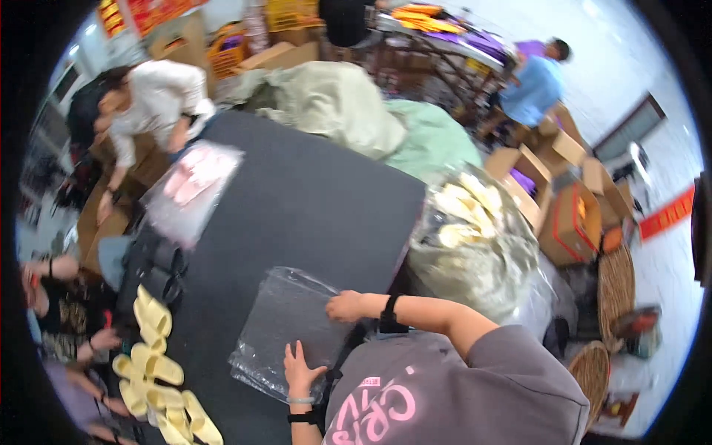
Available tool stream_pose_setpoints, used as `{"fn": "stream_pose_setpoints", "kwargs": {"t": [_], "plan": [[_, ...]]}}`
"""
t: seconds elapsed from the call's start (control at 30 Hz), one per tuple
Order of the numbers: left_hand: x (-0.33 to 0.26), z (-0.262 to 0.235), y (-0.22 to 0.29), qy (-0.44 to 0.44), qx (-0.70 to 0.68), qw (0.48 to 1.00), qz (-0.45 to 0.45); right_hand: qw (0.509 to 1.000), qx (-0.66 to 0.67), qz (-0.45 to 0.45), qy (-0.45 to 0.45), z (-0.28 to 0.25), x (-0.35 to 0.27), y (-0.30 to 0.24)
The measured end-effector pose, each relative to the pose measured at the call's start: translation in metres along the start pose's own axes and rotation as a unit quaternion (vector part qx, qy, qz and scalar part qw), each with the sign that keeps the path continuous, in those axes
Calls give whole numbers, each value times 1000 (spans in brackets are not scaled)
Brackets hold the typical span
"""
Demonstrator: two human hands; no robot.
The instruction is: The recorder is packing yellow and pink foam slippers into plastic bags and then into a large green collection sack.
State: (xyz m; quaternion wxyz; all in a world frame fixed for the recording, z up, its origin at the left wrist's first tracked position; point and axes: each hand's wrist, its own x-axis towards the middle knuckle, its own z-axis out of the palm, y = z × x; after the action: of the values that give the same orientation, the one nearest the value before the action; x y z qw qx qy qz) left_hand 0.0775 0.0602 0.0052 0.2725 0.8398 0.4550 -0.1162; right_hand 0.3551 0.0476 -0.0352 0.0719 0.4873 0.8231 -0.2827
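Observation:
A stack of clear plastic bags (285, 326) lies flat on the dark table, close to my body. My left hand (300, 373) rests over the near edge of the stack with fingers spread and nothing in its grip. At the right edge of the bags, my right hand (345, 305) has its fingers curled and pressed together at the plastic. Whether it pinches one bag or several is too small to make out. Toward the left edge of the table, several pale yellow slippers (159, 367) lie in a loose group.
Pink slippers on clear plastic (196, 174) lie at the far left of the dark table (311, 193). An open sack of yellow slippers (475, 252) stands to the right, with cardboard boxes (571, 222) beyond. Large cloth sacks (326, 104) border the far edge. Other people work on the left and far right.

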Motion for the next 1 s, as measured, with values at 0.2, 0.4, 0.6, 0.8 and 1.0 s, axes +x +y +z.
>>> {"fn": "stream_pose_setpoints", "kwargs": {"t": [0.2, 0.4, 0.6, 0.8, 1.0], "plan": [[13, 12, 14, 15, 29, 999, -18, 944, 134, 153, 262, -1, -115, 21], [23, 13, 13, -13, 66, 997, -36, 808, 73, 436, 391, 24, -257, 59], [31, 18, 8, -28, 44, 998, -29, 801, 77, 536, 256, 72, -330, 87], [35, -3, -12, -12, 2, 1000, -28, 805, 363, 341, 323, 8, -378, 136], [108, -52, 141, -15, 6, 997, 72, 625, 212, 528, 535, 59, -498, 261]]}}
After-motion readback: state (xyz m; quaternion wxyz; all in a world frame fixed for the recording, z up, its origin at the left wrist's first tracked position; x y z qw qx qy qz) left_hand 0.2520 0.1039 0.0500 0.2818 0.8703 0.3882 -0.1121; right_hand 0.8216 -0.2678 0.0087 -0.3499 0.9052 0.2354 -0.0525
